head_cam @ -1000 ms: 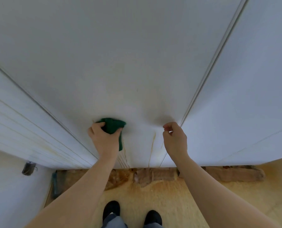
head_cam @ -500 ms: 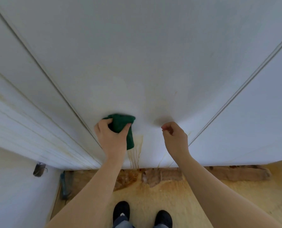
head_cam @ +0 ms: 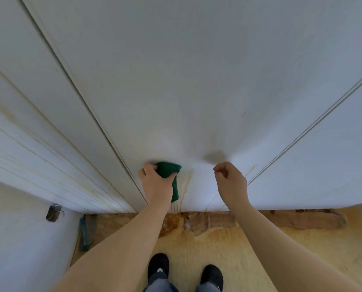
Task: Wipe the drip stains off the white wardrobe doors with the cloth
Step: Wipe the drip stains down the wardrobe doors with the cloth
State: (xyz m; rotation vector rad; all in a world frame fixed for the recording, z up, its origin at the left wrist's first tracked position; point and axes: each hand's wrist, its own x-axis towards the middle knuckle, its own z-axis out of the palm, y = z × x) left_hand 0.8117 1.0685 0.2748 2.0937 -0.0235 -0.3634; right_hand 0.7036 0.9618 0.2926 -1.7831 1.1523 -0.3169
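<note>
- Left hand (head_cam: 157,184) grips a green cloth (head_cam: 169,171) against the white wardrobe door (head_cam: 197,81), lower centre, beside yellow drip stains (head_cam: 185,186).
- Right hand (head_cam: 230,182), fingers curled and holding nothing, hovers lower right of centre.
- Stained wooden floor (head_cam: 228,245) runs below.

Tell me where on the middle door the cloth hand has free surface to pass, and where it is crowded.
Free: the wide panel of the middle door above both hands, between its two seams; also the strip between the cloth and the right hand, which carries drip stains. Crowded: the left hand grips the cloth beside the left seam.
</note>
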